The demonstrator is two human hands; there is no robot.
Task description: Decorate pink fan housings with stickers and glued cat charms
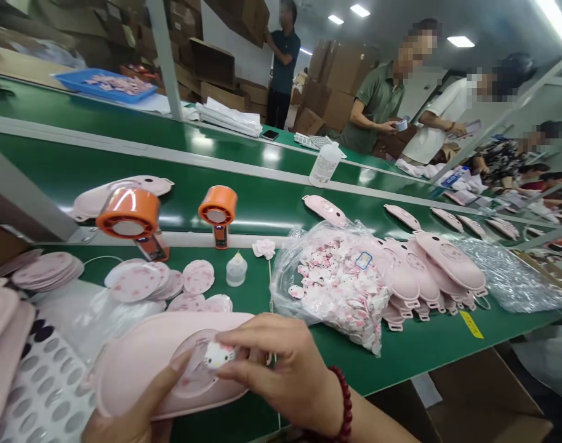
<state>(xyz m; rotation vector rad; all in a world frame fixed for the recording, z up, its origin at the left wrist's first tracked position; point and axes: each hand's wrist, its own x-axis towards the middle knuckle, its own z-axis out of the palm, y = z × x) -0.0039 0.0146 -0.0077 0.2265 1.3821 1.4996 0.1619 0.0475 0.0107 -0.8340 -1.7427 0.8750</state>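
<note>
Left hand (137, 412) cradling shell (142, 363); right hand (281, 369) fingertips pinching cat badge (217, 355) closed, should be seating it centred, flat

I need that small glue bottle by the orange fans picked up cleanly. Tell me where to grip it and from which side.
Take the small bottle round its squat body, coming straight down from above. It stands upright and apart from the round pink discs on its left, and its narrow tip looks too thin for a sure grip.
</note>
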